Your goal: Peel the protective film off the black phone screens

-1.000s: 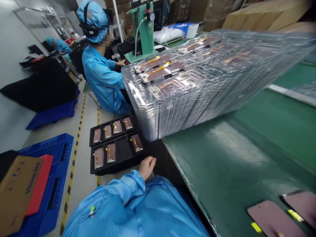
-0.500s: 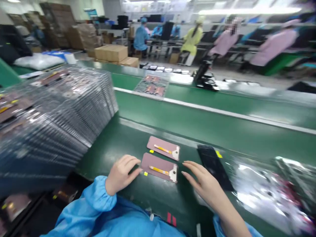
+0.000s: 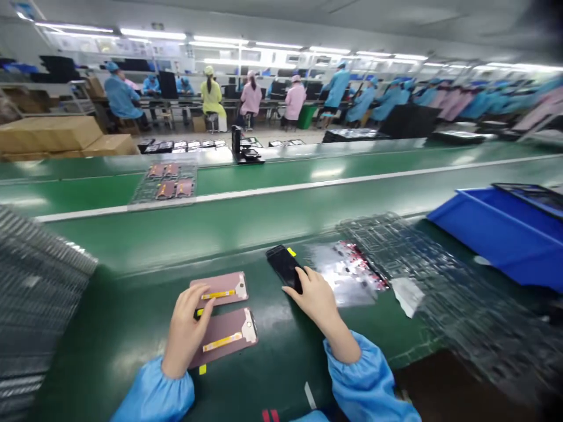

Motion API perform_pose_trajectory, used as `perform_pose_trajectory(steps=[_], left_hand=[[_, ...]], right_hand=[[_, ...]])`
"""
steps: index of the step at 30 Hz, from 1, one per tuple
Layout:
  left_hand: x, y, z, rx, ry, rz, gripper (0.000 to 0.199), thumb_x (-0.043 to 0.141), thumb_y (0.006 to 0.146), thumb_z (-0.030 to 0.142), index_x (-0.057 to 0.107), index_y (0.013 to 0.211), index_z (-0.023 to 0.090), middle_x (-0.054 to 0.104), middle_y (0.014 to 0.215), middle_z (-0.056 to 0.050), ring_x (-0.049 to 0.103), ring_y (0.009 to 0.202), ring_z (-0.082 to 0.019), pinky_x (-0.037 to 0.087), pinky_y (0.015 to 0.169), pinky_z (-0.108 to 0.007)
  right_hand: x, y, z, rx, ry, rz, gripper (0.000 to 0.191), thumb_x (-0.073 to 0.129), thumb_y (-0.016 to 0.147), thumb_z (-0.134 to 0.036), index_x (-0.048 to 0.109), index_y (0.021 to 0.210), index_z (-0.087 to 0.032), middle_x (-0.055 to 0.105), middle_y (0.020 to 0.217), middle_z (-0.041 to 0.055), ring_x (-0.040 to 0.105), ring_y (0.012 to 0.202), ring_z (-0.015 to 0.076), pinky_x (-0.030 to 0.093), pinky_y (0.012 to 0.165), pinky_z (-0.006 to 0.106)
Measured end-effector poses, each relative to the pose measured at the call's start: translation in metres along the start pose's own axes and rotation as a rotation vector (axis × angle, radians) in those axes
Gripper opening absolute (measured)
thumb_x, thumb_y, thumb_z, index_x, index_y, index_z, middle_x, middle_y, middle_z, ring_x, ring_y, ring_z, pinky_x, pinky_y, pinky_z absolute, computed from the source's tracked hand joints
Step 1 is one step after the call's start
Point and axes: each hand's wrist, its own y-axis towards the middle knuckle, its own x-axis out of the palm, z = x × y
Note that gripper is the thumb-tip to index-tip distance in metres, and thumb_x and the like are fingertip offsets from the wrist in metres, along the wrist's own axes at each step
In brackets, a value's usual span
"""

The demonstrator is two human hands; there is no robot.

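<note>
The person's left hand (image 3: 185, 331) lies on 2 pink sheets, and the right hand (image 3: 314, 299) is at the low end of 1 black panel (image 3: 281, 266). The top pink sheet (image 3: 220, 288) sits at 11 o'clock from the left hand, and the lower pink sheet (image 3: 229, 337) sits at 3 o'clock, just under its palm. Each sheet has a yellow strip. The sheets lie flat on a green belt (image 3: 272, 375), close together but apart. The black panel lies at 11 o'clock from the right hand.

Both hands are narrow, with the fingers close together. The left fingers touch the sheets, and the right fingers touch the panel. I cannot tell if either hand is gripping.

A shiny bag (image 3: 338, 272) lies at 1 o'clock from the right hand, with a clear tray (image 3: 440, 281) past it. A blue bin (image 3: 497, 234) is at 2 o'clock. A tall stack of clear trays (image 3: 35, 293) stands at 9 o'clock.

The step in hand looks like sorting these flat parts on the belt. The next move calls for a firm pinch on the panel's edge, since it lies flat and thin.
</note>
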Motion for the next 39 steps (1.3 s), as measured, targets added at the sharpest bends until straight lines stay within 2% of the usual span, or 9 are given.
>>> perform_pose_trajectory(steps=[6,13,15,19,22,25,31,35,39], left_hand=[[-0.003,0.001,0.008,0.054,-0.003,0.022,0.026,0.057,0.093,0.032,0.062,0.117,0.024,0.064,0.120,-0.007,0.059,0.114,-0.024,0.048,0.099,-0.040],[0.000,0.002,0.049,0.058,-0.164,-0.024,0.025,0.060,0.091,0.029,0.065,0.115,0.027,0.067,0.118,-0.006,0.061,0.114,-0.024,0.050,0.099,-0.041],[0.008,-0.002,0.062,-0.052,-0.304,-0.118,0.023,0.060,0.090,0.034,0.069,0.110,0.027,0.069,0.118,-0.006,0.062,0.113,-0.025,0.051,0.098,-0.042],[0.032,-0.013,0.087,-0.506,-0.743,-0.413,0.045,0.055,0.091,0.051,0.061,0.127,0.024,0.066,0.127,-0.011,0.065,0.112,-0.027,0.057,0.090,-0.042],[0.047,-0.021,0.103,-0.670,-1.085,-0.460,0.064,0.056,0.090,0.055,0.044,0.145,0.025,0.052,0.145,-0.012,0.054,0.130,-0.027,0.052,0.101,-0.041],[0.050,-0.025,0.113,-0.734,-1.332,-0.415,0.058,0.058,0.092,0.046,0.043,0.146,0.032,0.042,0.154,-0.006,0.039,0.141,-0.026,0.047,0.107,-0.038],[0.029,-0.023,0.111,-0.777,-1.450,-0.503,0.049,0.058,0.094,0.040,0.051,0.141,0.028,0.059,0.137,-0.010,0.062,0.115,-0.026,0.058,0.085,-0.036],[0.022,-0.022,0.102,-0.774,-1.349,-0.523,0.053,0.057,0.094,0.043,0.049,0.143,0.029,0.060,0.138,-0.008,0.063,0.112,-0.026,0.059,0.075,-0.031],[0.022,-0.025,0.100,-0.792,-1.245,-0.491,0.048,0.056,0.094,0.043,0.054,0.140,0.030,0.050,0.149,-0.003,0.050,0.132,-0.027,0.053,0.098,-0.036]], right_hand=[[-0.002,0.001,-0.011,0.050,-0.008,0.024,0.043,0.065,0.084,-0.036,0.065,0.120,-0.012,0.067,0.120,0.0189,0.064,0.101,0.0343,0.050,0.087,0.047],[-0.008,0.002,-0.011,0.080,0.090,0.127,0.040,0.063,0.084,-0.033,0.065,0.117,-0.011,0.064,0.119,0.0201,0.063,0.107,0.0329,0.054,0.089,0.044],[-0.014,-0.001,-0.015,0.078,0.125,0.159,0.041,0.060,0.086,-0.036,0.064,0.119,-0.011,0.063,0.121,0.0207,0.064,0.106,0.0333,0.055,0.087,0.046],[-0.035,-0.017,-0.039,-0.006,0.227,0.193,0.045,0.060,0.087,-0.040,0.060,0.125,-0.015,0.062,0.127,0.0179,0.063,0.111,0.0311,0.056,0.092,0.044],[-0.049,-0.036,-0.065,-0.120,0.332,0.209,0.049,0.061,0.087,-0.037,0.056,0.130,-0.013,0.059,0.131,0.0199,0.061,0.117,0.0328,0.055,0.095,0.047],[-0.060,-0.052,-0.081,-0.169,0.407,0.154,0.050,0.058,0.086,-0.028,0.054,0.134,-0.015,0.058,0.133,0.0201,0.060,0.119,0.0339,0.056,0.095,0.049],[-0.084,-0.046,-0.065,-0.150,0.764,-0.214,0.069,0.071,0.080,-0.036,0.047,0.142,-0.019,0.060,0.136,0.0164,0.061,0.121,0.0318,0.056,0.097,0.048],[-0.093,-0.025,-0.054,0.128,1.083,-0.328,0.053,0.064,0.085,-0.043,0.056,0.131,-0.017,0.075,0.095,0.0086,0.072,0.079,0.0205,0.061,0.068,0.032],[-0.091,-0.012,-0.059,0.238,1.213,-0.336,0.035,0.060,0.087,-0.051,0.065,0.089,-0.017,0.054,0.054,-0.0058,0.053,0.045,0.0100,0.046,0.047,0.023]])
